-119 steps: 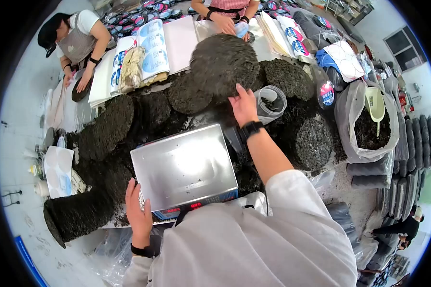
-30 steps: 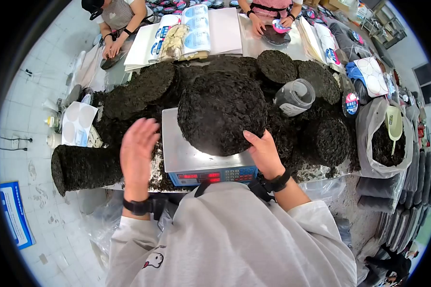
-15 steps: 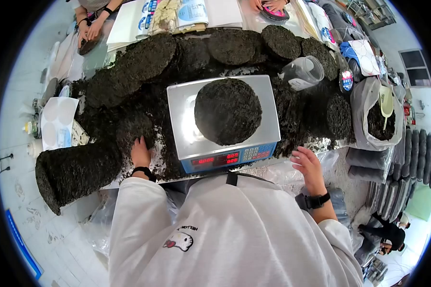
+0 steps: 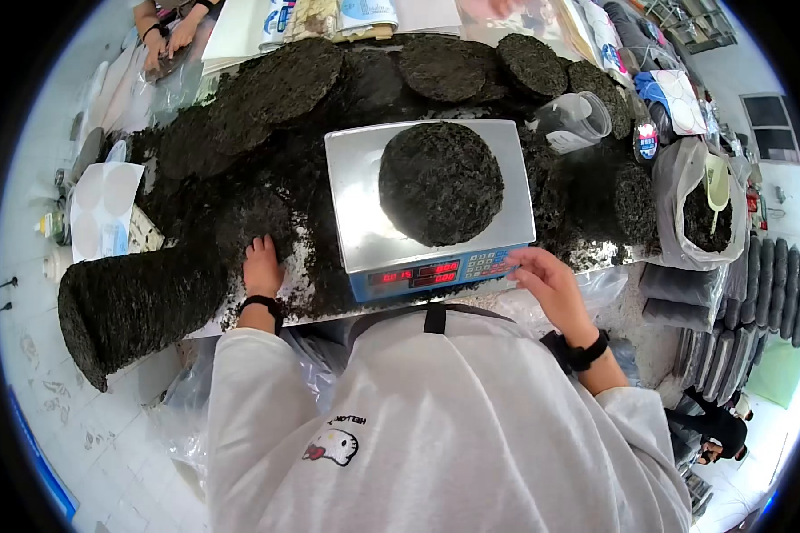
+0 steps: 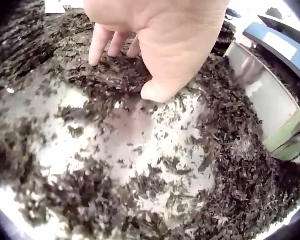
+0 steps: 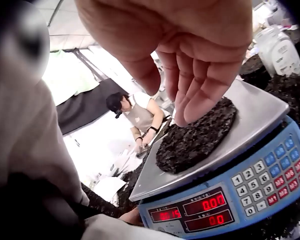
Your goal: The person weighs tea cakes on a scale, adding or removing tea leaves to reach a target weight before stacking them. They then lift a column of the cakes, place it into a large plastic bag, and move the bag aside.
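Observation:
A round dark cake of dried seaweed (image 4: 441, 184) lies flat on the steel pan of a blue digital scale (image 4: 444, 274), whose red displays are lit. My right hand (image 4: 547, 282) hovers at the scale's front right corner, by the keypad. In the right wrist view its fingers (image 6: 202, 102) hang loosely bent with nothing in them. My left hand (image 4: 263, 268) rests on dark seaweed left of the scale. The left wrist view has its fingers (image 5: 101, 45) on a seaweed cake (image 5: 70, 42) and the thumb near the cake's front edge, above loose flakes.
Several seaweed cakes (image 4: 298, 80) stand along the back, with a toppled stack (image 4: 142, 306) at front left. A clear plastic jar (image 4: 573, 124) tilts behind the scale. At right stands a bag of flakes (image 4: 676, 209) with a green scoop (image 4: 716, 184). Other people's hands work across the table.
Earlier my right hand carried the seaweed cake from the back to the scale and let go. Since then it has moved left to the keypad; the left hand came down onto seaweed. The display changed.

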Available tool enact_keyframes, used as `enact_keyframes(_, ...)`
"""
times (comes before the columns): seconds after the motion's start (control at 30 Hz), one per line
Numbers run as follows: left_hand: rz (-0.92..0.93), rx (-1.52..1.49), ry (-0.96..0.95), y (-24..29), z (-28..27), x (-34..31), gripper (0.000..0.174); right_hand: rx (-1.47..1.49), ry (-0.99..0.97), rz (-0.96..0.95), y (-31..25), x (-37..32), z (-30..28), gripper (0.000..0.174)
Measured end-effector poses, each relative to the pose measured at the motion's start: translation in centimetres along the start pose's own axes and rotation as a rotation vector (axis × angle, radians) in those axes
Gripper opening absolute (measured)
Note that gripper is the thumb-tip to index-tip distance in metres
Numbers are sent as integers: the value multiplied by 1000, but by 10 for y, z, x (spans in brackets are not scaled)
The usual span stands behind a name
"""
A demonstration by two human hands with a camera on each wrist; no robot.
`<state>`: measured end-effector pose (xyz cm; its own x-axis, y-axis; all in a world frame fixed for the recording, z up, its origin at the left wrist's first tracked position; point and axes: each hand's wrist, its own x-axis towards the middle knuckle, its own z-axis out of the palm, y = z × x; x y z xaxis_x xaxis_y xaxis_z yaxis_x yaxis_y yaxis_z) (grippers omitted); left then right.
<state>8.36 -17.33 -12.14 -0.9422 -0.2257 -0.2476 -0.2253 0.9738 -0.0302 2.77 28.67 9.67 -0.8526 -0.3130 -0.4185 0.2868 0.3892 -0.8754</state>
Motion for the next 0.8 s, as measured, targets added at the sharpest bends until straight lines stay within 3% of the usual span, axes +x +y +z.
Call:
enact_keyframes(0.07, -43, -23, -15, -1, 0, 6, 60, 29, -10, -46, -16, 11, 10, 24)
enact_keyframes(0.13, -109, -113, 27, -8, 2, 9, 49, -239, -38, -128, -29, 23, 14, 20)
enact_keyframes(0.17, -134, -164, 160, -7, -10, 7, 40, -240, -46, -129, -32, 34, 16, 20)
enact_keyframes(0.2, -144, -162, 162, -12, -15, 4, 40, -342, 13, -245, -36, 47, 19, 20)
enact_keyframes(0.27, -156, -355, 532, -24, -26, -6, 39, -525, 104, -473, -39, 80, 22, 18)
enact_keyframes(0.33, -358, -611, 536, -27, -55, -20, 39, -675, 136, -641, -34, 123, 25, 18)
enact_keyframes(0.4, -411, -821, 708, -42, -51, -39, 36, -730, 139, -706, -22, 160, 29, 18)
enact_keyframes(0.47, -476, -1385, 784, -23, -75, -65, 35, -1034, 48, -802, -11, 183, 36, 14)
enact_keyframes(0.53, -572, -1464, 770, -15, -89, -89, 33, -1072, 64, -805, -12, 191, 41, 9)
enact_keyframes(0.6, -581, -1975, 778, 2, -107, -108, 32, -1176, 19, -813, -17, 195, 41, 7)
enact_keyframes(0.67, -626, -2009, 792, 20, -128, -120, 30, -1171, -15, -783, -18, 201, 40, 9)
enact_keyframes(0.73, -505, -2260, 664, 29, -134, -130, 29, -1171, -47, -761, -17, 204, 36, 11)
enact_keyframes(0.8, -445, -2322, 645, 45, -143, -128, 30, -958, -20, -780, -9, 208, 31, 16)
